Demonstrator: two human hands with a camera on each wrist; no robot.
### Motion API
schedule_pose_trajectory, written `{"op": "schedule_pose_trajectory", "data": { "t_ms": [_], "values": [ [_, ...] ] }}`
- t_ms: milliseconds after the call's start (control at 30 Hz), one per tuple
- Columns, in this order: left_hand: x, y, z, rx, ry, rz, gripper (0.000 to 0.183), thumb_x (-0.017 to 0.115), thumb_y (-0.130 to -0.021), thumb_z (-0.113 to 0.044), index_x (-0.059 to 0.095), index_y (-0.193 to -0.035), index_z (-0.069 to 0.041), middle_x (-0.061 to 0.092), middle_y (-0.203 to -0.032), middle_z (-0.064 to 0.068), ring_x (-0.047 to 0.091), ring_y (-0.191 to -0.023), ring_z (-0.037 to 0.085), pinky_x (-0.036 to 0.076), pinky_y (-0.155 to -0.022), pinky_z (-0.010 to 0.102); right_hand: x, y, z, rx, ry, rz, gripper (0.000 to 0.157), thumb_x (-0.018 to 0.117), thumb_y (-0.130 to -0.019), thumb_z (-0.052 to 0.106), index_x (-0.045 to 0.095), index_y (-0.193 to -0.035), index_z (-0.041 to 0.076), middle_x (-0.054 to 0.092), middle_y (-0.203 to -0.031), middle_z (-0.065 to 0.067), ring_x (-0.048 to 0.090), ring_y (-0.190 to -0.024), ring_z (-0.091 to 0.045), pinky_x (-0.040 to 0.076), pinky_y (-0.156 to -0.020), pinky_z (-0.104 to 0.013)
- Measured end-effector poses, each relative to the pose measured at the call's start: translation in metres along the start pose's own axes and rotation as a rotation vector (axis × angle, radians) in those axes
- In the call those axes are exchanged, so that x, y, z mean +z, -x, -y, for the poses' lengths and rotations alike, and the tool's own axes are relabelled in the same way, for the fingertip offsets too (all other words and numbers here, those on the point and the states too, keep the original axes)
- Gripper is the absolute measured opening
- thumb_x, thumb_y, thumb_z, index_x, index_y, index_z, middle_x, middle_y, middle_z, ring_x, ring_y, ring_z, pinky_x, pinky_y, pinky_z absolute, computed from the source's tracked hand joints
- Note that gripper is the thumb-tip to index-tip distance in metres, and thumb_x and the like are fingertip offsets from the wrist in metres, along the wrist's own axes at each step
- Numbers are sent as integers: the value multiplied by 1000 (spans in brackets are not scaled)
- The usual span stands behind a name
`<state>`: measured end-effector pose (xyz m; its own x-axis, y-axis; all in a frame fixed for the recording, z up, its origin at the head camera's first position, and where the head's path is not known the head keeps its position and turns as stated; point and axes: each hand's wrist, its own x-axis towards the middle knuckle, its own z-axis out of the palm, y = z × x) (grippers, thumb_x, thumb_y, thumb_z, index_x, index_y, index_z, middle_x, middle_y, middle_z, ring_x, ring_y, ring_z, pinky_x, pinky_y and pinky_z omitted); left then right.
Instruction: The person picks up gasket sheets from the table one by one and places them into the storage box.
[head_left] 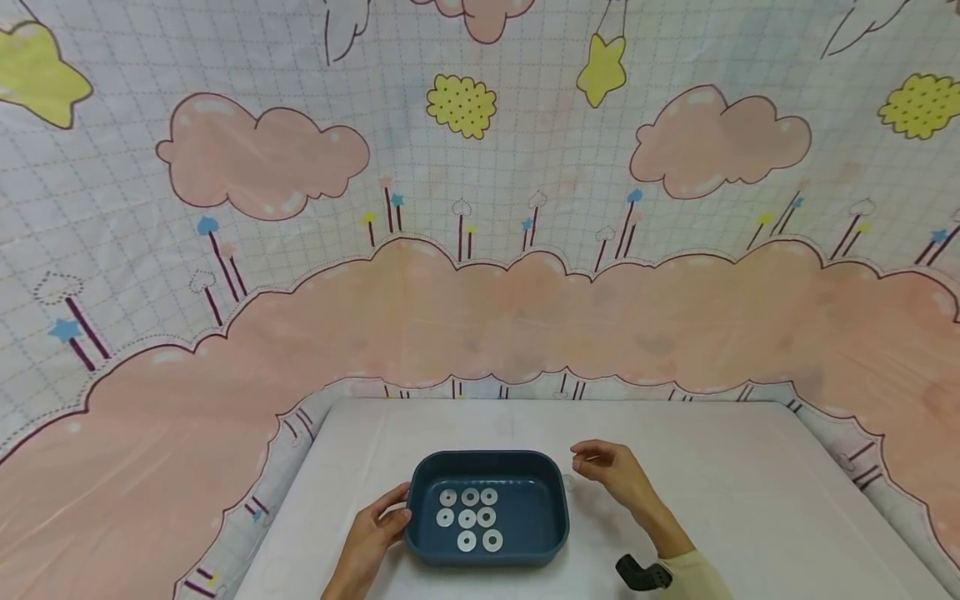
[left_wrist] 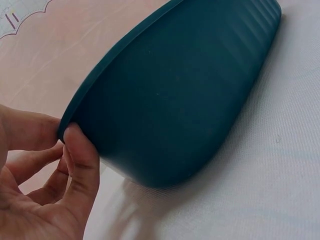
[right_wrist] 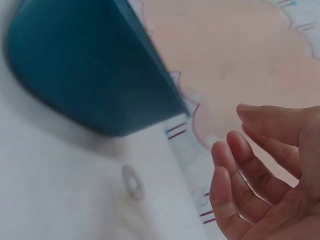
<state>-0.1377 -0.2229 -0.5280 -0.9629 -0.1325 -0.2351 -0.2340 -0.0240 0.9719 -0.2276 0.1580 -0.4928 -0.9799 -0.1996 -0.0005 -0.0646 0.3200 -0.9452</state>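
A dark blue rectangular tray stands on the table. Inside lie several flat white rings, washer-like with a hole in the middle, set out in rows on its left and middle part. At the tray's left end my left hand pinches the rim; the left wrist view shows its thumb and fingers on both sides of the rim. My right hand is raised just right of the tray, fingers loosely bent, holding nothing. Below it, one more white ring lies on the table beside the tray, blurred in the right wrist view.
A white cloth covers the table. Behind it hangs a patterned curtain with clouds and stars. A black band-like device is worn on the right wrist by a pale yellow sleeve.
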Motion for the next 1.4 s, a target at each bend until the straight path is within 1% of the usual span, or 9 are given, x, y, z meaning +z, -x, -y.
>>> {"op": "schedule_pose_trajectory", "data": {
  "t_ms": [133, 333, 433, 533, 733, 900, 1067, 1400],
  "values": [
    [0, 1, 0, -2, 0, 4, 51, 60, -95, -4, 45, -143, 3, 51, -136, 23, 62, -102, 17, 56, -84, 33, 3, -6, -14, 9, 44, -5, 34, 73, -87, 16, 68, -117, 0, 70, -102, -10, 64, -87, -14, 53, -74, -29],
    [-2, 3, 4, 17, 7, 7, 52, 60, -94, -4, 45, -143, 4, 53, -134, 22, 62, -103, 18, 56, -82, 31, 9, -14, -32, 7, 135, -26, 30, 75, -85, 14, 72, -113, 6, 73, -106, -12, 64, -93, -16, 51, -76, -26],
    [-3, 2, 5, 19, 6, 15, 53, 60, -94, -5, 45, -143, 5, 53, -133, 20, 63, -103, 17, 56, -82, 30, 11, -16, -38, 15, 162, -42, 28, 76, -83, 13, 74, -110, 8, 73, -102, -9, 63, -91, -15, 50, -77, -28],
    [-3, 2, 6, 17, 11, 27, 54, 61, -94, -6, 44, -144, 5, 54, -131, 20, 63, -103, 17, 56, -82, 30, 14, -16, -43, 15, 181, -52, 28, 78, -82, 13, 75, -109, 7, 73, -99, -8, 62, -86, -14, 50, -73, -26],
    [-2, 2, 6, 21, 16, 25, 54, 60, -95, -6, 43, -144, 5, 54, -130, 18, 63, -102, 17, 56, -82, 29, 18, -20, -48, -43, 236, -40, 29, 81, -78, 13, 75, -105, 5, 71, -93, -8, 60, -79, -13, 48, -65, -23],
    [-2, 2, 5, 26, 15, 29, 53, 59, -95, -6, 43, -144, 5, 53, -133, 20, 63, -103, 17, 56, -83, 29, 21, -22, -53, -75, 318, -42, 26, 81, -76, 9, 77, -101, 8, 68, -87, -3, 55, -76, -12, 44, -64, -22],
    [-1, 1, 4, 28, 15, 29, 53, 59, -95, -5, 43, -144, 6, 52, -133, 21, 63, -102, 17, 56, -82, 29, 23, -23, -56, -86, 356, -46, 26, 82, -75, 8, 78, -100, 9, 64, -84, -1, 51, -76, -11, 39, -66, -24],
    [-2, 1, 4, 35, 12, 38, 53, 59, -95, -5, 42, -144, 6, 52, -133, 21, 63, -102, 17, 56, -81, 28, 28, -24, -61, -73, 368, -74, 27, 83, -70, 5, 79, -95, 13, 63, -83, 1, 52, -78, -12, 40, -69, -26]
  ]
}}
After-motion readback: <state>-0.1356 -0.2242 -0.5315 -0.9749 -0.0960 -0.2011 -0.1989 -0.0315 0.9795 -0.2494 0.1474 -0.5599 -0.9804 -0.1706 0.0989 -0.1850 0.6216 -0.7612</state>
